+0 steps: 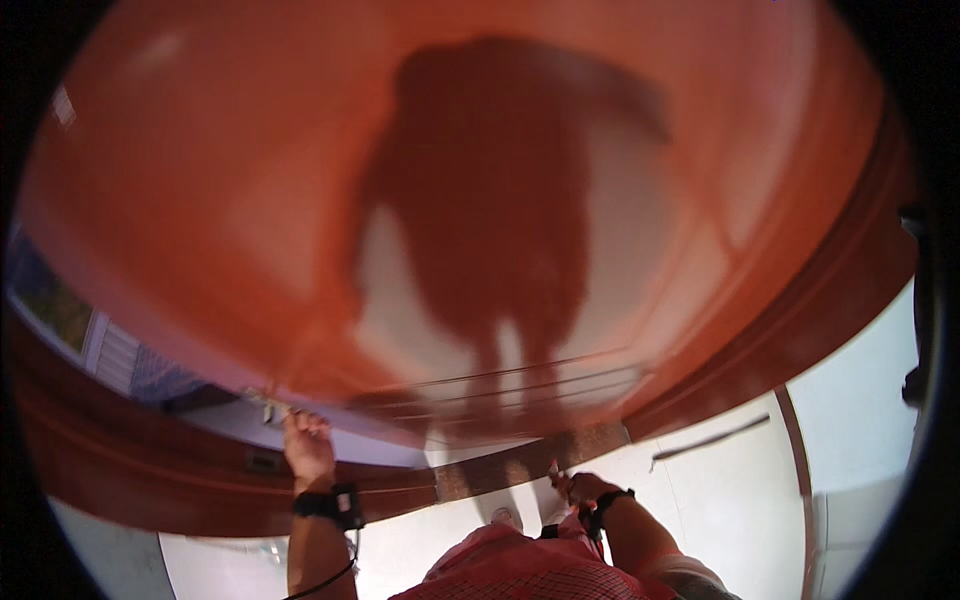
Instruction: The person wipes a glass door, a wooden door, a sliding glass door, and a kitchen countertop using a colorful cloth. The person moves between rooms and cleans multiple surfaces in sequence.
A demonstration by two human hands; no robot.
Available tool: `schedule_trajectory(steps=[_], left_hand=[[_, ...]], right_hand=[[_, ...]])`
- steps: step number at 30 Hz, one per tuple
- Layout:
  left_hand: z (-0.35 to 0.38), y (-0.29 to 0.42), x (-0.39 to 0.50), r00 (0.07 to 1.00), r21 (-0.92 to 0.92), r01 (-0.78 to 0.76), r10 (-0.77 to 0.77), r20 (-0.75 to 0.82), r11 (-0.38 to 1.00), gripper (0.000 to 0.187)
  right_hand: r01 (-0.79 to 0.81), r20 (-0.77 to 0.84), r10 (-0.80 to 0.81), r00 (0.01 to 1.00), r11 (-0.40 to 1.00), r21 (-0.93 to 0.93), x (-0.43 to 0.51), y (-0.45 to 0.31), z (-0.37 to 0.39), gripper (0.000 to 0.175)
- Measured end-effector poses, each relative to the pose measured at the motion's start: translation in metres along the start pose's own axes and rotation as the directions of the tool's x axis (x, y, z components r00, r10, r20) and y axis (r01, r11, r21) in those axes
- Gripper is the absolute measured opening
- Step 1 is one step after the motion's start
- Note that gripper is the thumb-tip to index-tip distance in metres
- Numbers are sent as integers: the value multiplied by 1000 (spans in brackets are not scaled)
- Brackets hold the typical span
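Observation:
A large, glossy reddish-brown door [487,225] fills most of the view, with a blurred dark reflection on its surface. At its lower left edge, my left hand [307,442] is raised to a metal door handle [268,401]; the fingers appear to be closed around part of it, though blur hides the exact grip. Lower down, near my waist, my right hand [581,487] holds a small object with a red tip [554,469], whose kind I cannot tell. A black band is on each wrist, and a cable runs from the left one.
A reddish-brown door frame [210,480] curves along the left. The dark threshold [532,461] crosses the doorway before my feet. On the pale tiled floor [720,495], at right, lies a thin dark stick [712,437]. Past the door's left edge a window [56,300] shows.

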State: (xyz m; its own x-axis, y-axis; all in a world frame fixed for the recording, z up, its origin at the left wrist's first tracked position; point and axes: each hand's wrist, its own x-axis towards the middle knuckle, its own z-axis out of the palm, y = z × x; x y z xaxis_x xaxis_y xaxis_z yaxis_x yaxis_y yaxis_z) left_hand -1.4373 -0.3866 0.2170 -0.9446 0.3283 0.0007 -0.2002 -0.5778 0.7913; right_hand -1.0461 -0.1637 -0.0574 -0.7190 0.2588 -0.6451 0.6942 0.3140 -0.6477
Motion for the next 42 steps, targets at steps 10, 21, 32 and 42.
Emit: schedule_trajectory(steps=[10,21,32,42], left_hand=[[40,0,-25,992,132,122,-120,-27,984,17],[-122,-113,-65,976,786,124,-216,13,605,23],[-301,-162,-648,-332,-173,317,-62,-941,933,18],[-226,-196,-751,-263,-418,169,-368,-892,892,34]], right_hand=[[219,324,-122,938,934,-281,-4,-129,-39,46],[324,609,221,761,684,-654,183,-92,20,40],[505,703,48,710,660,-556,219,-179,76,32],[909,940,-66,335,286,-304,106,-252,288,32]])
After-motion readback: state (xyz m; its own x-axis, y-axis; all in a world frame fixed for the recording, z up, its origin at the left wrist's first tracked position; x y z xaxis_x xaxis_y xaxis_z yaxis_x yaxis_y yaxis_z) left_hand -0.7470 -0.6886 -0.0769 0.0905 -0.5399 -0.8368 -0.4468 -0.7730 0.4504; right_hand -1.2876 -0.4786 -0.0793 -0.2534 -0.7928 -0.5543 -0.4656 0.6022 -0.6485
